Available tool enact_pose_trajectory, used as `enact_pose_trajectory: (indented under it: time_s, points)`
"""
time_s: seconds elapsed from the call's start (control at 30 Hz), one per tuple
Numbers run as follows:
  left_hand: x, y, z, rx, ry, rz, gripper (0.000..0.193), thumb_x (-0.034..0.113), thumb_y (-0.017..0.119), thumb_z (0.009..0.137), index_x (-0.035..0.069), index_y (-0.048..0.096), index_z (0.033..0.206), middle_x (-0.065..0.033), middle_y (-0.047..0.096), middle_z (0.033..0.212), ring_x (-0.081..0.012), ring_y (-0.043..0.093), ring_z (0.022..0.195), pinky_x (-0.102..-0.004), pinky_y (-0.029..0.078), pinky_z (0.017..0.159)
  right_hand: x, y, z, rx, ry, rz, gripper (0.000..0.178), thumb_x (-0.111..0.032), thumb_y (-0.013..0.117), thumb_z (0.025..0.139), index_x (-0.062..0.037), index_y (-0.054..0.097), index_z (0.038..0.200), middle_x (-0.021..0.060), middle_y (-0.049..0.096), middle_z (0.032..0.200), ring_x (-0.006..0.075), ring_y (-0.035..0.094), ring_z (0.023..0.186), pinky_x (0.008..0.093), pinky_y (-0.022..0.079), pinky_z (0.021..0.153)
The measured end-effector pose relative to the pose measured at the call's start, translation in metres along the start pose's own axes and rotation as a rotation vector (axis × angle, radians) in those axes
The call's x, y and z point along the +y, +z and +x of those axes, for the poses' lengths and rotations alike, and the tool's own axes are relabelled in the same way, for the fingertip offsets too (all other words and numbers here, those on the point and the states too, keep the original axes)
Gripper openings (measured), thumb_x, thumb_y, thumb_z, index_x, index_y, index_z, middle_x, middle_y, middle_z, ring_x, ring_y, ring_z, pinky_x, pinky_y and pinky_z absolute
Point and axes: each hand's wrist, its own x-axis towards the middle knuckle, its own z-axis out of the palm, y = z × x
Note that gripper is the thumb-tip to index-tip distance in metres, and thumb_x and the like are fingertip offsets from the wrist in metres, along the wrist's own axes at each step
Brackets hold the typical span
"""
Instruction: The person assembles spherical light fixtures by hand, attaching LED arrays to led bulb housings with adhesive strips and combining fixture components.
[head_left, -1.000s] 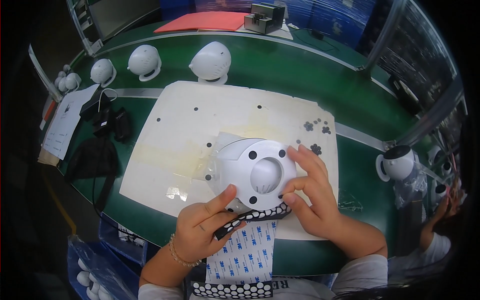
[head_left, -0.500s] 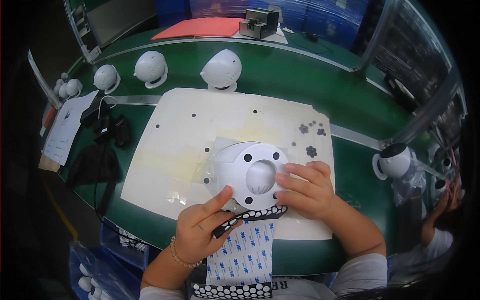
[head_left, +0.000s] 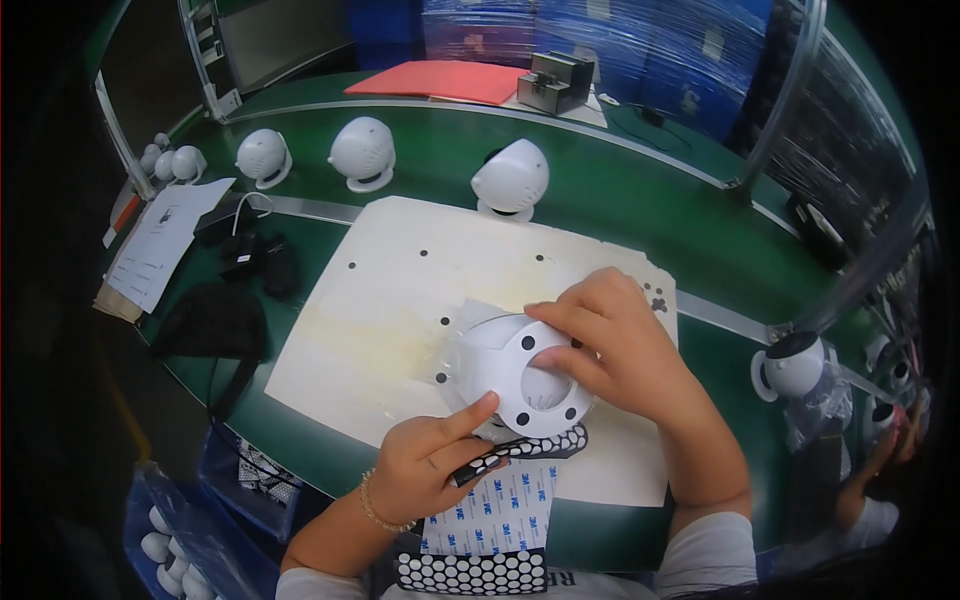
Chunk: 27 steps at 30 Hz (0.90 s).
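A white, round-bodied device lies on the pale mat (head_left: 330, 340), its ring-shaped base (head_left: 508, 380) turned up toward me. Small black round pads sit around the ring; at the upper right my fingers partly cover one. My right hand (head_left: 625, 345) pinches the ring there, with the thumb at its central opening. My left hand (head_left: 425, 460) holds the curled end of an adhesive pad sheet (head_left: 495, 510), and its index finger rests on the ring's lower left. The sheet has printed white backing and black ends punched with round white spots; it hangs over the table edge toward me.
Several white round devices, one nearest the mat (head_left: 512, 180), stand along the back. Another device (head_left: 792, 365) with plastic film is at right. Papers (head_left: 165, 240) and black adapters (head_left: 240, 258) lie left. A blue bin (head_left: 190, 530) stands below. At far right, another person's hand shows.
My right hand has moved from the ring's right side up to its upper right, and now pinches it. The left hand keeps the sheet. The whole view has shifted.
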Motion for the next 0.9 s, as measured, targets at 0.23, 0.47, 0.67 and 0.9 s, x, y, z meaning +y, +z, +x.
enact_pose_trajectory:
  time_s: [0.23,0.47,0.67,0.9]
  points:
    - [-0.001,-0.009,-0.002,-0.055,0.007,-0.011,0.019,0.012,0.073,0.063,0.004,0.062,0.075,-0.0105,0.064,0.101,-0.0183,0.06,0.057,-0.0266,0.046,0.051,0.057,-0.043,-0.019,0.258,0.509,0.586,0.025,-0.015,0.075,0.063,-0.0022,0.062,0.081,0.006,0.054,0.076,0.0176,0.052,0.078,0.0286,0.042,0.069]
    - [0.001,0.003,0.004,-0.06,-0.014,-0.063,0.024,0.011,0.073,0.061,0.004,0.062,0.081,-0.0095,0.065,0.077,-0.0212,0.061,0.06,-0.029,0.047,0.052,0.179,-0.023,-0.075,0.418,0.407,-0.789,0.015,-0.003,0.067,0.061,-0.004,0.057,0.073,0.0076,0.054,0.076,0.027,0.053,0.074,0.0364,0.042,0.064]
    - [0.002,0.0,0.0,-0.105,-0.093,-0.083,0.027,0.011,0.07,0.058,0.004,0.061,0.082,-0.0095,0.063,0.074,-0.023,0.06,0.059,-0.0293,0.048,0.053,0.219,-0.024,-0.121,0.432,0.755,-0.574,0.008,-0.007,0.061,0.071,-0.0051,0.061,0.078,0.0114,0.056,0.082,0.0304,0.055,0.082,0.0384,0.044,0.07]
    - [0.001,0.002,0.0,-0.081,-0.096,-0.129,0.027,0.011,0.069,0.056,0.004,0.06,0.08,-0.0098,0.063,0.076,-0.0228,0.061,0.063,-0.0298,0.048,0.054,0.218,-0.017,-0.127,0.242,1.0,-0.846,0.025,-0.029,0.059,0.077,-0.0089,0.065,0.089,0.0092,0.06,0.094,0.0269,0.058,0.088,0.044,0.043,0.073]
